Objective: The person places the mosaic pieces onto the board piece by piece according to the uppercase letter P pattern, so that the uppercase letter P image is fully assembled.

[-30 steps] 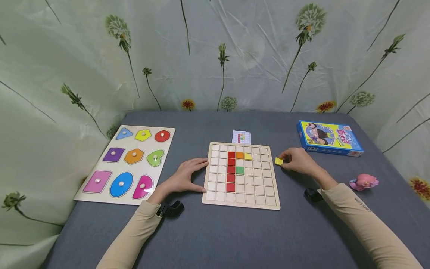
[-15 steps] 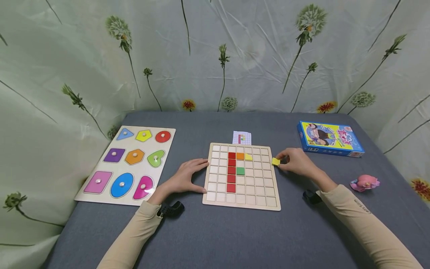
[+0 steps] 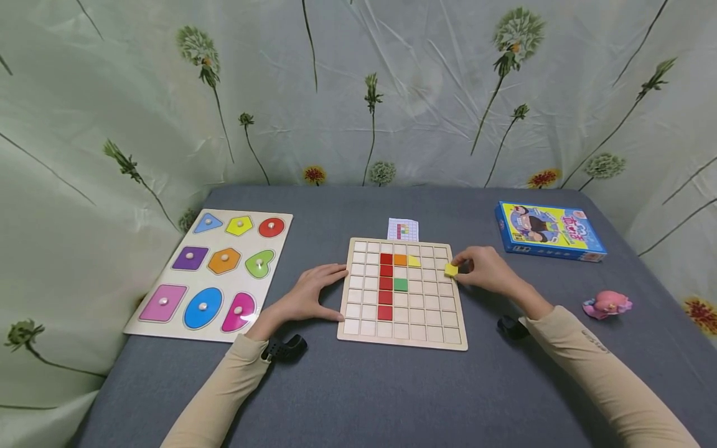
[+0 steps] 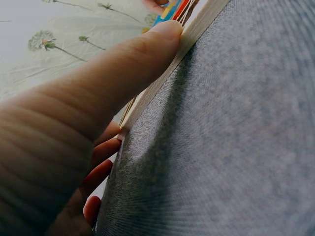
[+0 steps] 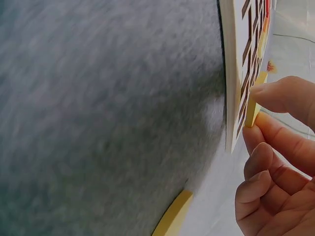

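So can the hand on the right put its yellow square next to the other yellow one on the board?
Probably yes. The right hand pinches the yellow square over the grid board at its right edge. The squares between it and the placed yellow tile look empty, and the left hand steadies the far side.

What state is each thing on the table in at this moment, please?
Grid board: flat on the cloth, partly filled with four red, one orange, one green and one yellow tile.
Yellow tile: pinched by the right hand, over the board's right edge.
Left hand: fingers straight, resting against the board's left edge.
Shape puzzle: all nine pieces seated.
Blue box: lying flat, closed.
Pattern card: flat behind the board.
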{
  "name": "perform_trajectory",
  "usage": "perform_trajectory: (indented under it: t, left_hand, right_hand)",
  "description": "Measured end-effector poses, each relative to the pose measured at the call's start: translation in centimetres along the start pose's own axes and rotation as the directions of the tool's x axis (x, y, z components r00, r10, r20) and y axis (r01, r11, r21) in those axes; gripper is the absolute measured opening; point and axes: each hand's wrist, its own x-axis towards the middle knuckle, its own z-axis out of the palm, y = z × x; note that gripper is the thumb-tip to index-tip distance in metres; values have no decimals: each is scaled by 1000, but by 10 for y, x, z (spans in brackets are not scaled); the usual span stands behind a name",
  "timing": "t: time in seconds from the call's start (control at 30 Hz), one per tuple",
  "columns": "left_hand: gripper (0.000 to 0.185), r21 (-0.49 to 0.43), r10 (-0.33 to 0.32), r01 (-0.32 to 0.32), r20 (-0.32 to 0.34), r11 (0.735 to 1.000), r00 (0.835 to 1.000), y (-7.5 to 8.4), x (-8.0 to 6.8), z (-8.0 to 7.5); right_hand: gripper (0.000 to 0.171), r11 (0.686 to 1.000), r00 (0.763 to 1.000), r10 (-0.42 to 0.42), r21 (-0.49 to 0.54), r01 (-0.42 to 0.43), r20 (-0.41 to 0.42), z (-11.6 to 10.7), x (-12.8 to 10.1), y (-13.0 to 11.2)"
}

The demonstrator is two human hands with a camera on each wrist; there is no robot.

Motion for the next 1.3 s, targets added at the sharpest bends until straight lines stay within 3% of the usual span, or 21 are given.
perform_trajectory:
  t: [0.57, 1.3]
  left_hand:
    - [90, 1, 0, 0, 4, 1000, 1000, 1, 0, 0]
    - [89, 1, -5, 5, 0, 1000, 1000, 1, -1, -1]
  right_hand:
    - [22, 997, 997, -77, 23, 76, 15, 12, 18, -24]
    - [22, 995, 994, -92, -21, 93, 53, 22, 29, -41]
